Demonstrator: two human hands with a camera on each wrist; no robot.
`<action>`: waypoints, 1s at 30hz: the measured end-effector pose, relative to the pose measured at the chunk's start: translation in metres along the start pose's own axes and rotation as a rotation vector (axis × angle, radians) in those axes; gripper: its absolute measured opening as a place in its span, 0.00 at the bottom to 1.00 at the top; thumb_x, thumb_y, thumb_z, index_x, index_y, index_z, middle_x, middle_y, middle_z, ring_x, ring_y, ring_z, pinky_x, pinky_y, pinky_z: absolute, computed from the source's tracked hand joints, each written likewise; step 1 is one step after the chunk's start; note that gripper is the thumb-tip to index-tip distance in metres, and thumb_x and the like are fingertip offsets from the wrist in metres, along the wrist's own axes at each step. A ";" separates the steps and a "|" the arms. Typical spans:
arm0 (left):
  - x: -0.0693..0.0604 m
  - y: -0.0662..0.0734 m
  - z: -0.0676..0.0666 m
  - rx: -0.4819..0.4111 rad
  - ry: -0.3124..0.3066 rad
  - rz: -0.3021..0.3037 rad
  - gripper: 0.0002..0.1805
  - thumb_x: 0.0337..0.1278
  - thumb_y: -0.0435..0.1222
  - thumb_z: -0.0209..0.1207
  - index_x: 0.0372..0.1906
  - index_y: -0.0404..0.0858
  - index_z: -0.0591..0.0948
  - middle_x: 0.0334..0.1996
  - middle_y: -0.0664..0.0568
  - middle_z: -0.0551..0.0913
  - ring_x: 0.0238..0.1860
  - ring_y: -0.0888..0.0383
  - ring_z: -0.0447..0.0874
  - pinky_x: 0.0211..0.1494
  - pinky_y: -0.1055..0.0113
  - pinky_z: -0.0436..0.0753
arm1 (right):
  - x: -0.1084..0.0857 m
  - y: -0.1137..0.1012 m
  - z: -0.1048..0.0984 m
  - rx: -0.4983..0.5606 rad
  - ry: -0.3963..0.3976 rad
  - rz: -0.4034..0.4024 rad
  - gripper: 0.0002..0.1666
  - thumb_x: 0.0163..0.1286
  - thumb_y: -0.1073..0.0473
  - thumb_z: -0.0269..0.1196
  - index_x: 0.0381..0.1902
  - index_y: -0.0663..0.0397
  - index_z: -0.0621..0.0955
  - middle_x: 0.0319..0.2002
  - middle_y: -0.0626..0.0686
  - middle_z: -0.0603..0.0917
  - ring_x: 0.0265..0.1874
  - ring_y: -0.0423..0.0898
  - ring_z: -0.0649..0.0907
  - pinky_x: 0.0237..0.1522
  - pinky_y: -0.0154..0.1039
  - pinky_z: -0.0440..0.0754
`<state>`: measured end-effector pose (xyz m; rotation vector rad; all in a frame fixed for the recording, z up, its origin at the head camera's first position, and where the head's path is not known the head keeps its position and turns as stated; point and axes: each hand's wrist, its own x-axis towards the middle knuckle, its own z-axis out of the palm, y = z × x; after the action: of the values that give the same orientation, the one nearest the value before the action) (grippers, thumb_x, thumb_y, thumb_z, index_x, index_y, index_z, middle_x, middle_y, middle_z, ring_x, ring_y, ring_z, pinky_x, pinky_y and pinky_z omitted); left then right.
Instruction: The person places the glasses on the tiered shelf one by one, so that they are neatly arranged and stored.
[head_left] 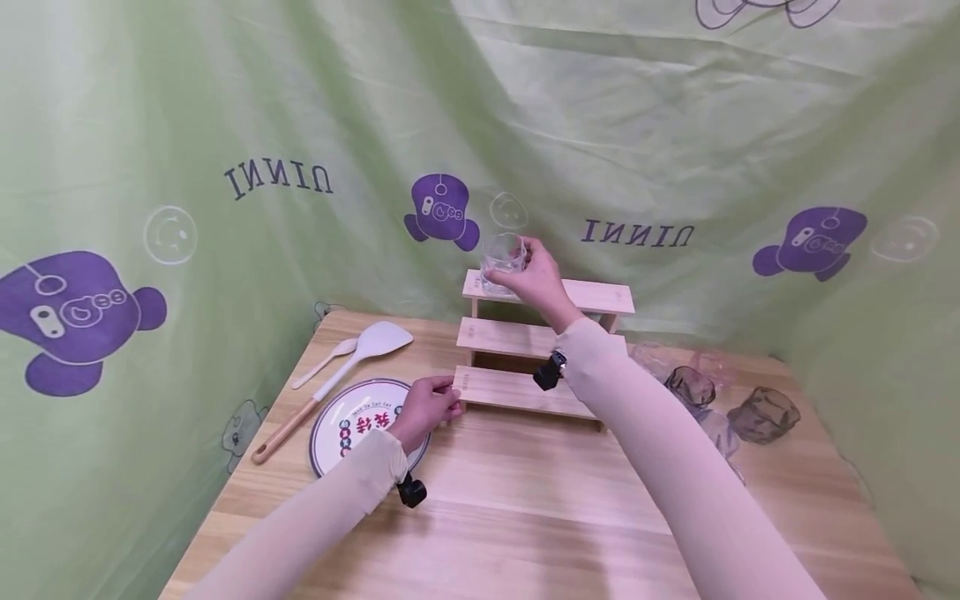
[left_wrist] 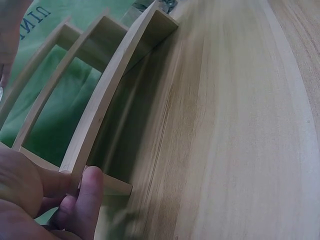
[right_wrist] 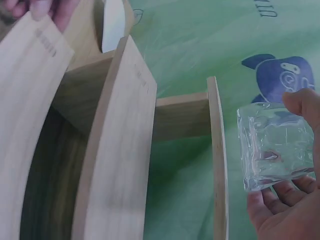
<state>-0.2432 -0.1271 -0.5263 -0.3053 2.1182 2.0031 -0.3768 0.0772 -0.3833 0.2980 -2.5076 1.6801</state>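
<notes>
My right hand (head_left: 542, 282) holds a clear drinking glass (head_left: 502, 260) upright at the left end of the top board of a three-tier wooden display stand (head_left: 525, 388). In the right wrist view, fingers and thumb curl round the glass (right_wrist: 275, 145), and a narrow gap shows between its base and the top board (right_wrist: 218, 150). Down at the lowest board's left end, my left hand (head_left: 426, 410) pinches the board between thumb and fingers. The left wrist view shows this pinch on the board (left_wrist: 107, 95) close up.
A white plate (head_left: 341, 429) with coloured lettering lies left of the stand. Beyond it are a spatula (head_left: 382, 339) with a wooden handle and a pale spoon (head_left: 324, 363). Several glasses, including a dark one (head_left: 763, 415), sit at the right. Green printed cloth (head_left: 360, 108) hangs around the table.
</notes>
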 end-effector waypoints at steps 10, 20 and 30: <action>-0.004 -0.002 0.004 0.022 0.004 -0.011 0.25 0.68 0.25 0.59 0.68 0.26 0.73 0.44 0.39 0.78 0.40 0.50 0.85 0.47 0.60 0.90 | 0.003 -0.005 0.014 -0.018 -0.030 0.042 0.56 0.51 0.49 0.81 0.71 0.57 0.66 0.56 0.56 0.78 0.54 0.51 0.79 0.59 0.42 0.82; -0.002 0.003 -0.001 0.039 -0.003 0.004 0.25 0.69 0.25 0.59 0.68 0.27 0.73 0.44 0.40 0.78 0.40 0.49 0.85 0.46 0.59 0.91 | 0.007 -0.008 0.013 -0.054 -0.038 0.063 0.56 0.53 0.49 0.80 0.72 0.60 0.65 0.59 0.58 0.77 0.57 0.53 0.78 0.64 0.43 0.78; -0.002 0.001 0.000 0.022 -0.001 -0.010 0.25 0.69 0.26 0.59 0.69 0.27 0.72 0.44 0.40 0.78 0.39 0.51 0.84 0.45 0.61 0.91 | -0.021 -0.003 -0.015 -0.073 -0.060 0.013 0.70 0.52 0.41 0.80 0.81 0.52 0.53 0.75 0.57 0.64 0.72 0.52 0.66 0.75 0.47 0.65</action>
<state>-0.2411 -0.1270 -0.5249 -0.3101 2.1322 1.9728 -0.3563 0.0926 -0.3791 0.3298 -2.6120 1.6036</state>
